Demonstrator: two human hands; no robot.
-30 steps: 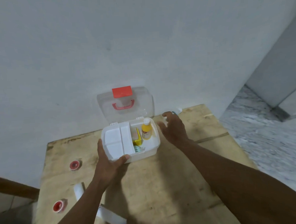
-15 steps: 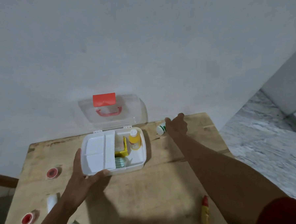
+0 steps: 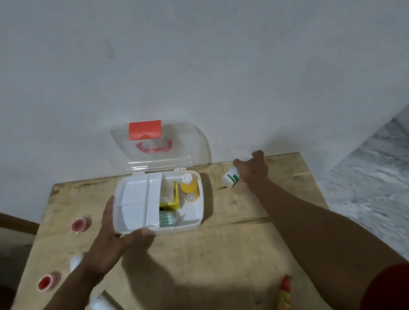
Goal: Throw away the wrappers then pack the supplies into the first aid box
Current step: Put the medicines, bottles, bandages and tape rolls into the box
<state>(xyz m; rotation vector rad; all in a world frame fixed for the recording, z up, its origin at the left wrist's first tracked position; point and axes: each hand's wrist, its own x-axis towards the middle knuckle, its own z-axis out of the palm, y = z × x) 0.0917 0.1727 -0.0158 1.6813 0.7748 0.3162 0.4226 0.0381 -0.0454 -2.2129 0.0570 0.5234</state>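
The white first aid box (image 3: 197,217) stands open on the wooden table (image 3: 228,260), its clear lid (image 3: 193,146) with a red handle leaning back against the wall. Inside lie a white tray, a yellow bottle (image 3: 189,187), a yellow packet and a green item. My left hand (image 3: 113,233) grips the box's front left corner. My right hand (image 3: 254,170) reaches to the far right of the box and holds a small white bottle with green print (image 3: 230,177), which lies tilted on the table.
Two red tape rolls (image 3: 78,224) (image 3: 48,281) lie at the table's left. A white roll (image 3: 76,261) and a white tube (image 3: 109,309) sit near my left forearm. A yellow tube with a red cap (image 3: 284,295) lies front right. Marble floor lies beyond the right table edge.
My right hand has moved away from the box's right side to the far right and taken hold of the white bottle. My left hand stays on the box.
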